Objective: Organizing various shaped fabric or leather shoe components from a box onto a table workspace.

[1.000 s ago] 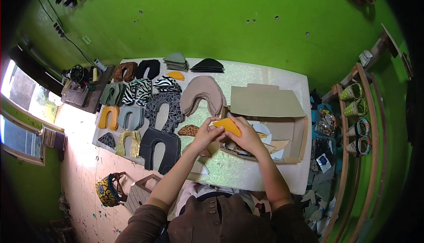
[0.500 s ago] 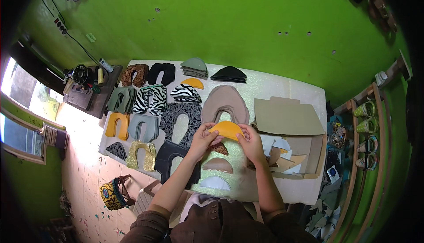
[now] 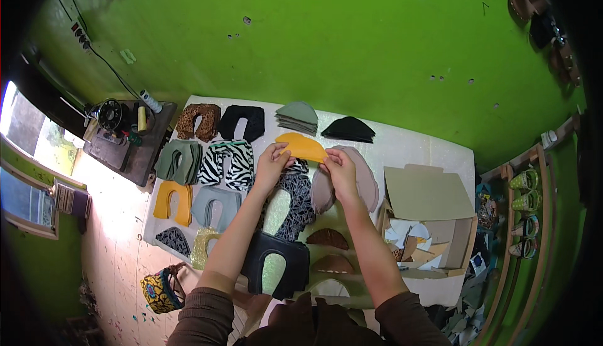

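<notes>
A yellow half-moon leather piece (image 3: 303,147) is stretched between both hands over the back half of the table. My left hand (image 3: 271,162) pinches its left corner, and my right hand (image 3: 340,170) pinches its right corner. Behind it stand a stack of grey-green half-moon pieces (image 3: 297,118) and a stack of black half-moon pieces (image 3: 348,129). Under my hands, zebra-print half-moons are mostly hidden. My right hand hovers over a stack of beige U-shaped pieces (image 3: 366,182), partly covering it.
Stacks of U-shaped pieces fill the left side, among them leopard (image 3: 198,121), zebra (image 3: 226,165), yellow (image 3: 173,202) and black (image 3: 276,264). Brown half-moons (image 3: 327,238) lie nearer me. An open cardboard box (image 3: 461,240) with scraps is at right; a sewing machine (image 3: 111,120) stands at left.
Both hands have carried the yellow half-moon piece away from me, toward the half-moon stacks at the back. My arms are more outstretched, and the whole view has shifted slightly.
</notes>
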{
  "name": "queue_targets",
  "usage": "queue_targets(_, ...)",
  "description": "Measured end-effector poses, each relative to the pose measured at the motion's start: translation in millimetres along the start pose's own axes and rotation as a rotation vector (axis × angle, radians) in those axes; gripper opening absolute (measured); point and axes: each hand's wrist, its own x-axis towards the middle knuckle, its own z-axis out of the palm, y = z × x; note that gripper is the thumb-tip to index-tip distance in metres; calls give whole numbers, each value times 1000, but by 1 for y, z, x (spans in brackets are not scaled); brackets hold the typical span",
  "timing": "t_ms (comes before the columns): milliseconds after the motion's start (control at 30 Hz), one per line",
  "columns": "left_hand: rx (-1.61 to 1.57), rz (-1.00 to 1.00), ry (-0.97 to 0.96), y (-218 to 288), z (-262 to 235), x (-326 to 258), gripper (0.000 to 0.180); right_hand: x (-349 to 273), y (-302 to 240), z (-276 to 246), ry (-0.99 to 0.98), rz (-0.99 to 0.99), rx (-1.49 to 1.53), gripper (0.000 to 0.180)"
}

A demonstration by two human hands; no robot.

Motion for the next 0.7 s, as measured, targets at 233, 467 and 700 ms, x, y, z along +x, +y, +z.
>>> queue_targets(233,244,4,-95,7,-24,53,30,54,26,19,113,-63,-156,19)
queue_targets(467,349,30,-96,-18,-47,93,25,83,59,23,124,-238,-480,18)
queue_targets(700,403,-54,-85,-27,-58,105,24,90,70,25,113,-296,-565,15)
